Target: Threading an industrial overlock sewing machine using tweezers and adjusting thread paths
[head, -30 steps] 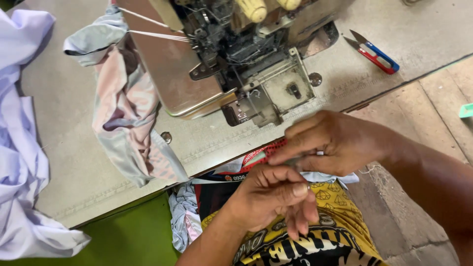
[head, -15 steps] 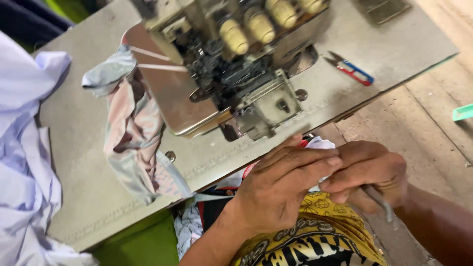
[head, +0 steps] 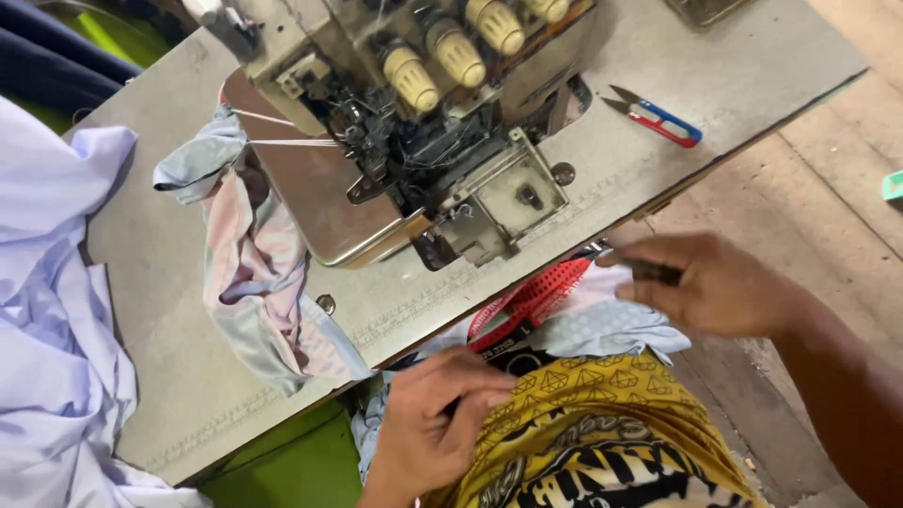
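Fingers (head: 658, 273) pinching dark tool, sewing machine (head: 423, 122)

We could not tell what the right hand (head: 715, 287) pinched; only a dark sliver showed. The left hand (head: 433, 423) hid its fingertips. The sewing machine (head: 414, 122) was cut off at the top edge.

The grey tabletop (head: 658, 141) carries a sewing machine (head: 414, 122), red-and-blue thread snips (head: 658, 118), a pale striped cloth (head: 254, 273) and lilac fabric (head: 47, 310).
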